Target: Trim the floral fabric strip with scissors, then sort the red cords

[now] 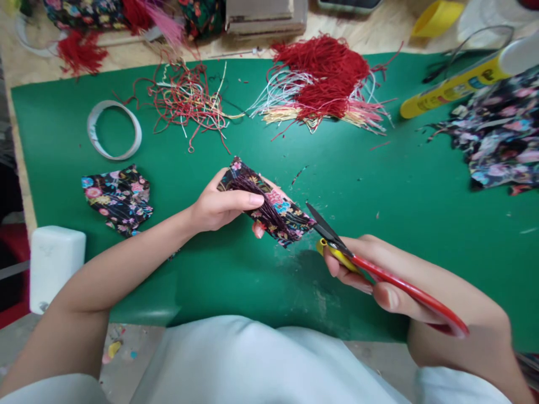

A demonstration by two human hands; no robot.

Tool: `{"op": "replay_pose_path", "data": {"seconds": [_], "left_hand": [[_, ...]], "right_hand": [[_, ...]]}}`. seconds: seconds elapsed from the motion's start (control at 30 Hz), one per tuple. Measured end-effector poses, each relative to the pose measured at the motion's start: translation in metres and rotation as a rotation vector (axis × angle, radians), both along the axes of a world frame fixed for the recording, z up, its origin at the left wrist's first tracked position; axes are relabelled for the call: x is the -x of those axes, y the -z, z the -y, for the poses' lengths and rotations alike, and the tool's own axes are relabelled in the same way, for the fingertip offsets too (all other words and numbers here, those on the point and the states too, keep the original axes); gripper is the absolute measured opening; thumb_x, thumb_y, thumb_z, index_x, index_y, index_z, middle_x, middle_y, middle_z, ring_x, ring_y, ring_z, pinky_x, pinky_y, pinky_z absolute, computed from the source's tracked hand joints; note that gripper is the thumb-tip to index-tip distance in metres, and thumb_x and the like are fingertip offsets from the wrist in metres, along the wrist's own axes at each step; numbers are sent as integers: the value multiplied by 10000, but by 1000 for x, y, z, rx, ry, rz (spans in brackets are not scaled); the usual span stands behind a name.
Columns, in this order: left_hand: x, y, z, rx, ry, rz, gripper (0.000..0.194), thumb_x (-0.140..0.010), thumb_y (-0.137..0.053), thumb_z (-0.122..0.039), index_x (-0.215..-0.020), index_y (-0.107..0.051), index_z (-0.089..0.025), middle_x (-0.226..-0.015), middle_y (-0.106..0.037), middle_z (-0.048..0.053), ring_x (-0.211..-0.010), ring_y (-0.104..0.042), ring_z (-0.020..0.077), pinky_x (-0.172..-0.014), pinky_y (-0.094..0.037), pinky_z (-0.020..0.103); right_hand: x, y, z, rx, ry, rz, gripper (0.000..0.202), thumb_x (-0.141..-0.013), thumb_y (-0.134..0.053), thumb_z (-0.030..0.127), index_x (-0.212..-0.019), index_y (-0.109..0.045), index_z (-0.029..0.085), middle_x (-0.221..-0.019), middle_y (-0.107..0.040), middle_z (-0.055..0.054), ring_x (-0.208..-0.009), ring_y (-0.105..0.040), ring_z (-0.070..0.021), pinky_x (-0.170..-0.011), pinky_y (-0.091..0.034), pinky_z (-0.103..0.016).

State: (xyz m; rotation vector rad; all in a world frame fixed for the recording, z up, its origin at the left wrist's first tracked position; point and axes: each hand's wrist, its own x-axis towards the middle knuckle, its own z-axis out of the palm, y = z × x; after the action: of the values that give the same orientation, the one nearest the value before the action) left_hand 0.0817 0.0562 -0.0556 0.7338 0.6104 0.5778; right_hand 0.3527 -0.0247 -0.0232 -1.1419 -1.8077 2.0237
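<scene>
Over the middle of the green mat, my left hand [223, 199] pinches a strip of black floral fabric [281, 203], its thumb pressing on top. A bundle of dark purple threads [269, 210] lies along the fabric under that thumb. My right hand [362, 269] is closed around red-handled scissors [391, 278]. The dark blades point up and left, with the tips right beside the fabric's right end; whether they touch it I cannot tell. A small yellow piece [337, 255] sits at the scissors, by the right fingers.
The green mat [189, 286] bears a white ring [93, 132], a floral fabric scrap [118, 199], tangled cords [185, 101] and a red thread bundle [328, 73]. A yellow glue tube [455, 87] and piled fabric [505, 134] lie right. A white box [56, 264] stands left.
</scene>
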Motion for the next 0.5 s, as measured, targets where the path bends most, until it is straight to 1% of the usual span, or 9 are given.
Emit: {"op": "replay_pose_path", "data": {"seconds": [0.1,0.23,0.37,0.43,0.5], "left_hand": [[0,-1,0,6,0,-10,325,-688,-831,-407,-675,-690,-115,-597,-699,40,-404,-621,162,-422,-571,297],[0,-1,-1,9,-8,-7,307,-688,-828,-390,-670,-684,-119,-601,-704,39,-406,-629,163,-416,-565,281],[0,-1,-1,3,-20,-25,340,-673,-831,-412,-659,-661,-118,-587,-690,43,-383,-614,159,-388,-538,267],[0,-2,-1,2,-27,-44,369,-658,-835,-435,-647,-646,-119,-574,-680,46,-372,-603,159,-376,-528,269],[0,-3,-1,4,-32,-44,370,-655,-837,-434,-639,-641,-120,-568,-676,45,-374,-604,161,-379,-533,273]], "right_hand": [[1,-2,-1,18,-8,-1,743,-876,-355,908,-848,-573,197,-658,-556,-4,-504,-424,-103,-442,-322,-263],[0,0,0,34,-7,-5,737,-866,-360,915,-841,-564,208,-629,-534,8,-480,-379,-96,-415,-279,-267],[3,2,-3,38,5,-8,711,-871,-374,903,-740,-508,218,-568,-461,21,-470,-317,-93,-397,-235,-283],[4,3,-4,40,7,-12,712,-870,-378,903,-698,-473,219,-549,-432,27,-462,-306,-89,-388,-227,-280],[5,5,-3,45,6,-15,710,-868,-389,903,-697,-473,219,-543,-439,28,-453,-316,-87,-380,-229,-277]]}}
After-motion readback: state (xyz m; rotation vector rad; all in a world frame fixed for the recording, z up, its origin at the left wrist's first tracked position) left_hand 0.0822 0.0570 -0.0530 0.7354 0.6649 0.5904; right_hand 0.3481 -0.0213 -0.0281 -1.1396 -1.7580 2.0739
